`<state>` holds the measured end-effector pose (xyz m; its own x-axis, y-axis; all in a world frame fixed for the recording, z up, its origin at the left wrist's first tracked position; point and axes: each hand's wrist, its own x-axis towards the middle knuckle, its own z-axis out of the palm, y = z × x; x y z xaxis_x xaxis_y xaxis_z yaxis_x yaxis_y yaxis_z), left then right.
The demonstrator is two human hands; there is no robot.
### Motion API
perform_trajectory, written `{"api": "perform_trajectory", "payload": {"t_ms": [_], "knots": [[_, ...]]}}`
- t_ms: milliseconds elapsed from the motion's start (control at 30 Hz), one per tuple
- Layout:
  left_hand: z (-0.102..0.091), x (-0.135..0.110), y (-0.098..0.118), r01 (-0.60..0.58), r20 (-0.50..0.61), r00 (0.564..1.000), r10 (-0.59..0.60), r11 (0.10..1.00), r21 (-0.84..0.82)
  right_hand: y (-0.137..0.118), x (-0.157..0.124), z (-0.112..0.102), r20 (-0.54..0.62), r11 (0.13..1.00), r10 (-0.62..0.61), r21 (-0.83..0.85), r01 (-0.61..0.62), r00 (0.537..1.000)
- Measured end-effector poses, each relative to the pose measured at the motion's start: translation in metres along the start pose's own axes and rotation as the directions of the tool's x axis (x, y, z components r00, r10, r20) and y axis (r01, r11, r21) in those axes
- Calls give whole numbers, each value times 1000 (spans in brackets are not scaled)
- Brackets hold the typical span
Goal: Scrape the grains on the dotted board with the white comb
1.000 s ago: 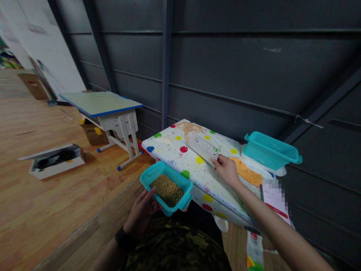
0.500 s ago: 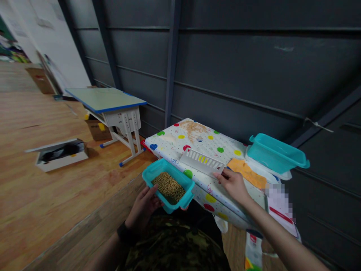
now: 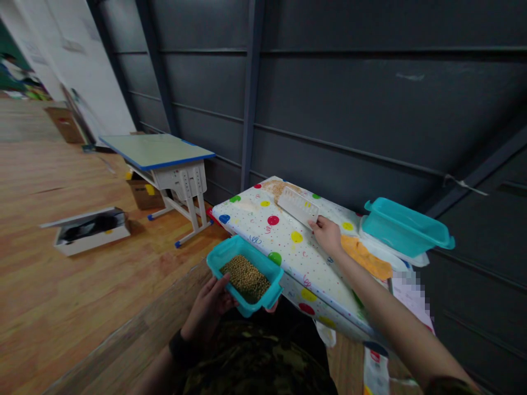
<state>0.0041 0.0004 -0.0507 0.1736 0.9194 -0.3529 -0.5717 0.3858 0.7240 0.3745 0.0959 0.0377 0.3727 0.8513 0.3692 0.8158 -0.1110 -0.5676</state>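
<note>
My left hand grips a turquoise plastic container at its near left side, thumb over the rim. Inside it lies a heap of round tan beans, perhaps soybeans. The container is held below the table's near edge, in front of my body. My right hand pinches the right end of a white slotted plastic basket, long and narrow, over the far part of the table. Behind the basket a patch of small tan grains or crumbs is spread on the dotted tablecloth.
At the table's right end sit an orange cloth and a second turquoise container on a white lid. A dark panelled wall runs behind. To the left stand a desk and an open white box on the floor.
My right hand has carried the white basket away from the table's near edge towards the grain patch. The left hand still holds the bean container in nearly the same place.
</note>
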Motion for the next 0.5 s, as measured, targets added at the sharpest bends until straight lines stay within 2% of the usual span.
{"api": "perform_trajectory", "payload": {"t_ms": [133, 333, 500], "knots": [[-5, 2, -2, 15, 27, 1000, -15, 1000, 12, -3, 0, 10, 23, 999, -18, -47, 19, 1000], [-4, -2, -1, 20, 59, 998, -21, 1000, 15, -5, -5, 7, 4, 996, -19, -90, 19, 1000], [-5, 3, -8, 21, 7, 1000, -21, 1000, 3, -7, -5, 7, 11, 994, -45, -95, 46, 999]]}}
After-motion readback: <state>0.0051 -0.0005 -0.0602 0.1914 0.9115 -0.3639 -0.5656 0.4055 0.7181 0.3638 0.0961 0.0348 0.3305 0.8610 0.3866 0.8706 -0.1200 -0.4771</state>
